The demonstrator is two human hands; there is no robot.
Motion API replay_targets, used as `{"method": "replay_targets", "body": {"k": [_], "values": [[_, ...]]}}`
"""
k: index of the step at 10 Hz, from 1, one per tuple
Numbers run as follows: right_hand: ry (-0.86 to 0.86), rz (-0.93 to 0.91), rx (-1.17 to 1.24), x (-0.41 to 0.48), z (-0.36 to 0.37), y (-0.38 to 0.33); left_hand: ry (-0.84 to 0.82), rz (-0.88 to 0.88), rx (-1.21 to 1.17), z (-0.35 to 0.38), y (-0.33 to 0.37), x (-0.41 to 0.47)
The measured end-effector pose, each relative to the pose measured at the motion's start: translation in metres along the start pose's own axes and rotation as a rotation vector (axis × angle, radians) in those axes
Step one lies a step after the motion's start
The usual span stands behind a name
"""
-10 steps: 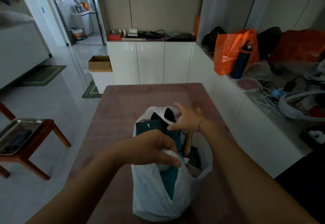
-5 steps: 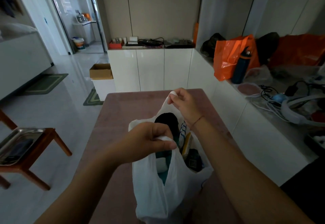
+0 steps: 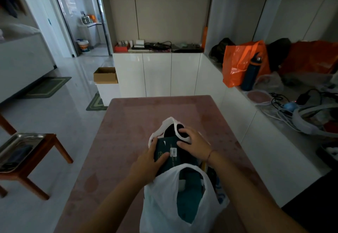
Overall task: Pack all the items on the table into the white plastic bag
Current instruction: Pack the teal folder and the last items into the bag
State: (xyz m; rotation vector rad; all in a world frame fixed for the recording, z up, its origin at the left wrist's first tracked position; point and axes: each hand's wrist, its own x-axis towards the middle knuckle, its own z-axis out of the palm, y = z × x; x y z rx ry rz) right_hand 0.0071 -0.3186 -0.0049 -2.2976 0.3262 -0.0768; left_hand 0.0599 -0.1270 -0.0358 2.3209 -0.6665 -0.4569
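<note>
The white plastic bag (image 3: 161,207) stands on the pink table (image 3: 128,123), close to me, its mouth wide. A dark green box (image 3: 169,161) with a small white label lies across the mouth, above teal and black items inside. My left hand (image 3: 146,165) grips the box's left side, thumb on top by the label. My right hand (image 3: 196,145) curls over the box's far end, with a strip of the bag's far handle (image 3: 170,121) under its fingers. The near handle loop (image 3: 184,167) stands free in front of the box.
A white counter runs along the right, holding an orange bag (image 3: 237,62), a dark bottle (image 3: 251,73), cables and a white headset (image 3: 307,121). At the left, a wooden stool bears a metal tray (image 3: 16,148). A cardboard box (image 3: 105,75) sits beyond the table.
Both hands have left the raised bag handles and dropped onto the green box at the bag's mouth. The handles have sagged and the bag's top sits lower.
</note>
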Motion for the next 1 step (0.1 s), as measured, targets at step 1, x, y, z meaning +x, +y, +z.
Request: {"method": "replay_targets", "body": {"k": [1], "values": [[-0.011, 0.028, 0.157, -0.0079, -0.0253, -0.0110, 0.046, 0.030, -0.039, -0.0058, 0.0040, -0.0038]]}}
